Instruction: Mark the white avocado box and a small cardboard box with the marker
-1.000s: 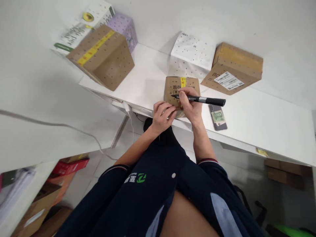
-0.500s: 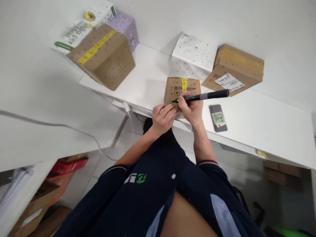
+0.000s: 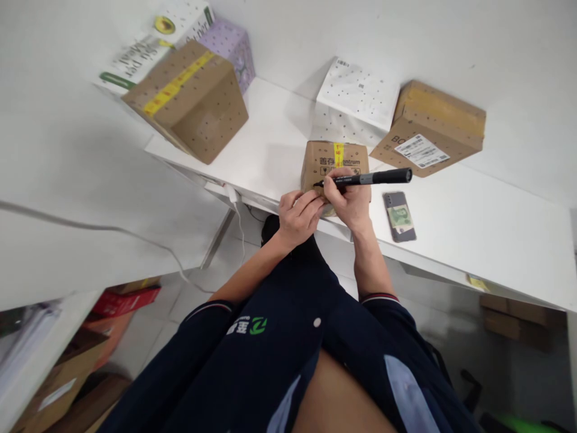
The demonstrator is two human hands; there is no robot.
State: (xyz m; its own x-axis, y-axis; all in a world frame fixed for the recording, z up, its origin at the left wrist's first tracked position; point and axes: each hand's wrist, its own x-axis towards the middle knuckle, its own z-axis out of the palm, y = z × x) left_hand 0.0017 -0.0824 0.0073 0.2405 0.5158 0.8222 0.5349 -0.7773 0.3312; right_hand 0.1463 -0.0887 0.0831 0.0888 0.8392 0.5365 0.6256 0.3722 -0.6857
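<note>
A small brown cardboard box [image 3: 313, 157] with yellow tape and printed symbols stands at the desk's front edge. My right hand [image 3: 349, 201] is closed round a black marker pen [image 3: 376, 177], held nearly level, its cap end pointing right. The pen's tip is at the box's printed face, by the lower left; whether it touches, I cannot tell. My left hand [image 3: 300, 218] grips the box's near lower edge with curled fingers, close beside the right hand. Both hands hide the lower part of the box.
Behind the box sits a white speckled package [image 3: 356, 96], with a labelled carton [image 3: 433, 123] to its right. A phone [image 3: 399, 216] with a banknote on it lies right of my hands. A larger taped carton [image 3: 193, 102] stands at left on the white desk [image 3: 491, 228].
The marker's cap end has swung slightly down and left, while its tip stays near the same spot. My left hand keeps its place on the box.
</note>
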